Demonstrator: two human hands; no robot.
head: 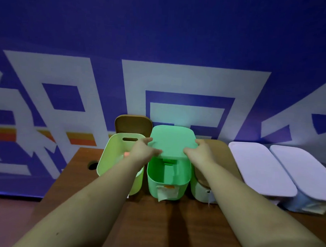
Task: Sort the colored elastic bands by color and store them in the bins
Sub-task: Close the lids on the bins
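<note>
From the head view, my left hand (142, 149) and my right hand (199, 152) each have a grip on one side edge of the green lid (173, 140), fingers curled on the rim, and the lid is tilted above the far half of the green bin (168, 179). On the front of this bin hangs a paper label (167, 192), but its writing is too blurred to read. Just to the left stands a lime bin (118, 162) without cover; something small and orange (126, 155) shows inside, partly hidden by my wrist. A brown lid (133, 125) leans behind it. To the right are two white-lidded boxes (262, 169). All stand on a brown wooden surface (155, 224). Behind is a blue wall (161, 40) with big white shapes I cannot read.
</note>
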